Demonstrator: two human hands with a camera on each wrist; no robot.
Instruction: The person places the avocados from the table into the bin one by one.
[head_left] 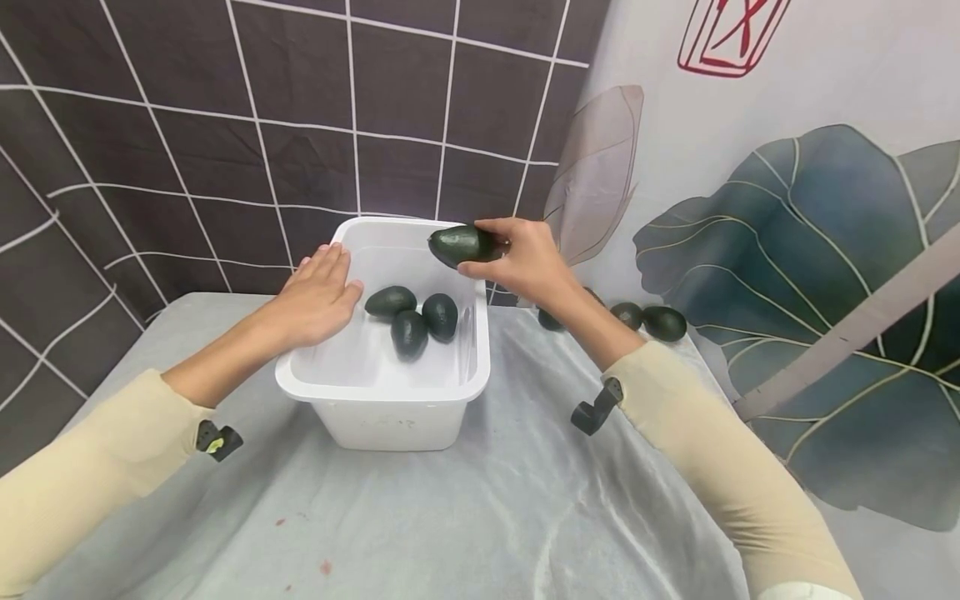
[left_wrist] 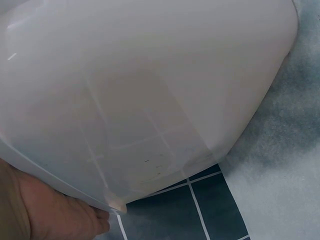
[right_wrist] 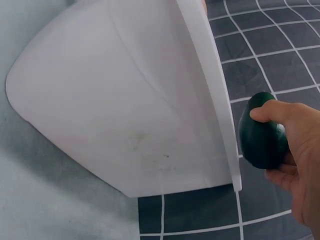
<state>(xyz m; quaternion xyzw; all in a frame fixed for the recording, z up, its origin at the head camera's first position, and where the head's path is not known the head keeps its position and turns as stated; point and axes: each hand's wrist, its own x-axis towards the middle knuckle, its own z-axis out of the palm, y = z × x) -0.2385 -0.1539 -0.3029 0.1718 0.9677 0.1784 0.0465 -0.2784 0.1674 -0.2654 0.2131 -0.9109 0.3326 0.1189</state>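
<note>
Gray cloth (head_left: 405, 517) spreads before the white tub (head_left: 382, 393), a grid-patterned backdrop (head_left: 303, 158) close behind; the open top leaves room around three dark green avocados (head_left: 409, 335) inside. At the tub's right rear rim, my right hand (head_left: 528, 260) pinches one avocado (head_left: 456, 245) between thumb and fingers. My left hand (head_left: 318, 298) rests, fingers straight, on the tub's left rim. More avocados (head_left: 665, 323) sit right of the tub, partly behind my forearm (head_left: 592, 325), their full count hidden.

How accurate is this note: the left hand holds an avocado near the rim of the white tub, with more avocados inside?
Not quite: the head view shows the right hand holding that avocado near the rim of the white tub, with more avocados inside.
</note>
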